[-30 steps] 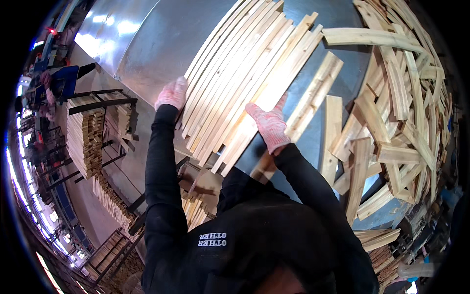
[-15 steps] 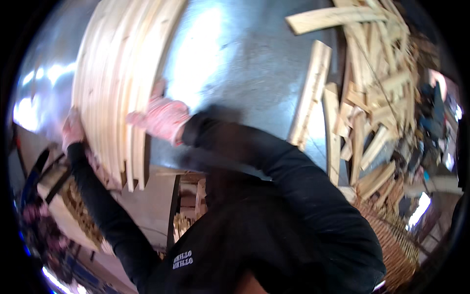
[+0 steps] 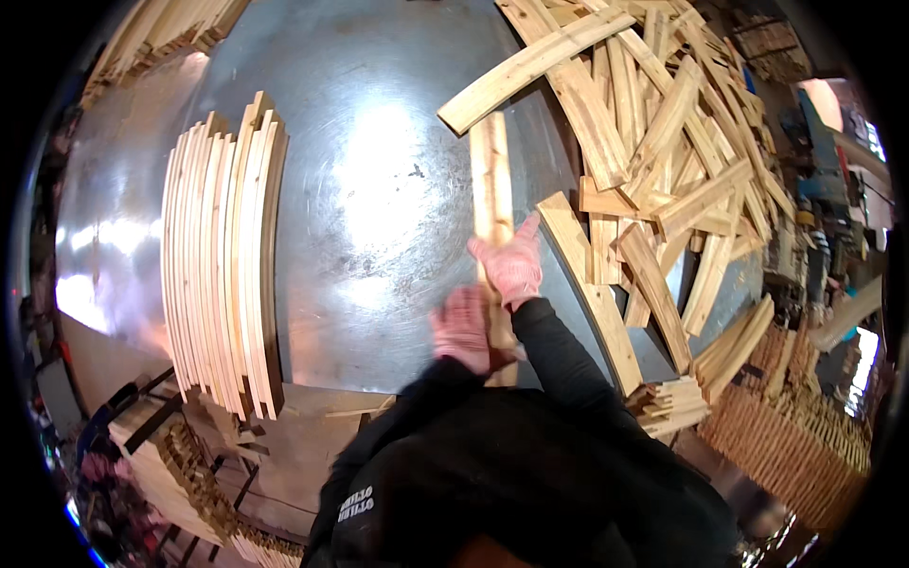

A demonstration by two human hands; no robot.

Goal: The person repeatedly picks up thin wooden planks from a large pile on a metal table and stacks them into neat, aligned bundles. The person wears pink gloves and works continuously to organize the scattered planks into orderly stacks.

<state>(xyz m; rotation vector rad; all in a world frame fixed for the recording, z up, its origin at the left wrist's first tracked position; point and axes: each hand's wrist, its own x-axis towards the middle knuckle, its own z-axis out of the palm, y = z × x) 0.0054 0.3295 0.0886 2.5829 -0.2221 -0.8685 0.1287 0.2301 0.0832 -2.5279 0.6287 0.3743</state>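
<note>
A pale wooden board (image 3: 491, 180) with knots lies lengthwise on the metal tabletop, its near end close to my body. My right hand (image 3: 514, 267), in a pinkish work glove, grips the board from its right side, with the thumb across the wood. Closer to me, my left hand (image 3: 461, 327), gloved alike and slightly blurred, is closed against the board's left edge; its fingertips are partly hidden. To the left stands a row of narrow boards (image 3: 222, 256) set on edge side by side, with neither hand on it.
A loose heap of curved boards (image 3: 663, 142) covers the right side of the shiny metal table (image 3: 379, 312). One board (image 3: 592, 293) lies just right of my hands. More stacked wood (image 3: 161, 33) is at the far left, and bundled pieces (image 3: 786, 435) stand at the lower right.
Both hands have left the row of boards at the left and moved right onto a single board. My view has shifted too, showing more of the heap.
</note>
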